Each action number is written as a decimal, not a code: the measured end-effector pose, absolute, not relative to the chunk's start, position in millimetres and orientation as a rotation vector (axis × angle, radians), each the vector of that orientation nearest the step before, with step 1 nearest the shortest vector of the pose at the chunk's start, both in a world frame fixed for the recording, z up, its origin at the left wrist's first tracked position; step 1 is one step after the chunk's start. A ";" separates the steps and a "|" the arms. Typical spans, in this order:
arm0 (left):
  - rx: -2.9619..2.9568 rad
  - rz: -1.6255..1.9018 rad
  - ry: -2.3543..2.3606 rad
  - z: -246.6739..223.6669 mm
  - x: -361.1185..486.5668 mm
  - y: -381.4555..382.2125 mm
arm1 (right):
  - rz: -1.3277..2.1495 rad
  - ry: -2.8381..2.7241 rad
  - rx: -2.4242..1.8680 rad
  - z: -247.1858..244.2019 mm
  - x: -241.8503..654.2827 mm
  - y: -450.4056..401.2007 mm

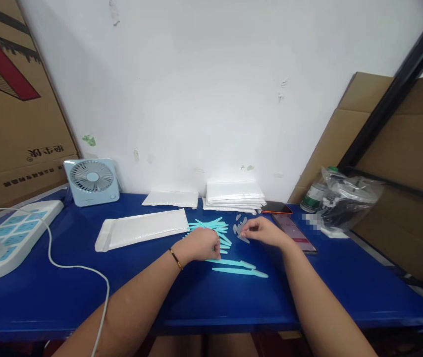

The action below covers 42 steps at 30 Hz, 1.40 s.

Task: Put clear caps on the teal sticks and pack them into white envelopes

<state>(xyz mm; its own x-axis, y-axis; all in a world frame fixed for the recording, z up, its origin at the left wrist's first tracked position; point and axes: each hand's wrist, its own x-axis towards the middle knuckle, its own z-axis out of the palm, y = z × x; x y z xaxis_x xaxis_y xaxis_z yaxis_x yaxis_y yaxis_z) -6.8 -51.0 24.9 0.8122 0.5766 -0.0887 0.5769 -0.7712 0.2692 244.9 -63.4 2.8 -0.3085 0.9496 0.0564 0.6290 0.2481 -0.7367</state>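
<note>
A pile of turquoise eyebrow razors (211, 225) lies at the middle of the blue table. In front of it, two more razors (239, 272) rest side by side, pointing right. My left hand (202, 244) is closed, its fingertips pinching the handle end of the farther of these two. Small clear plastic caps (238, 228) are scattered just right of the pile. Over them, my right hand (261, 231) has thumb and fingers pinched at one cap; its grip is partly hidden.
White padded envelopes (144, 229) lie at the left and in a stack (234, 193) by the wall. A small fan (92, 181) and a power strip (22, 233) with a white cable stand left. Phones (295, 233) and a plastic-bagged item (345, 198) are right.
</note>
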 end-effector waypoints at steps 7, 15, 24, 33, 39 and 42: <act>2.732 0.015 0.886 25.0 -7.6 -52.8 | 1.032 -2.346 -1.416 10.9 233.6 -76.7; 2.696 0.127 1.036 26.8 -7.7 -50.1 | 1.014 -2.334 -1.379 15.5 228.9 -81.1; 2.668 0.219 1.377 32.4 -26.2 -27.5 | 0.570 -2.041 -1.543 1.7 252.2 -61.8; 2.699 0.164 0.659 21.5 2.7 -72.1 | 0.497 -2.004 -1.521 2.9 257.6 -61.6; 2.604 0.181 0.845 16.4 6.7 -69.3 | 0.774 -1.920 -1.380 20.9 251.1 -73.7; 2.349 0.301 0.995 21.6 -9.8 -47.3 | 0.844 -1.875 -1.284 25.5 243.5 -77.6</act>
<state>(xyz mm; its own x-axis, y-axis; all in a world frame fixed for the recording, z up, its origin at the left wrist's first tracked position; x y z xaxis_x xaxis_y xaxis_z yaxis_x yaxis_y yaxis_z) -9.8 -47.3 21.6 0.6986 0.7154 -0.0127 0.5883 -0.5641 0.5794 243.5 -77.6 25.5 -0.2618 0.9472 0.1853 0.4892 0.2958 -0.8205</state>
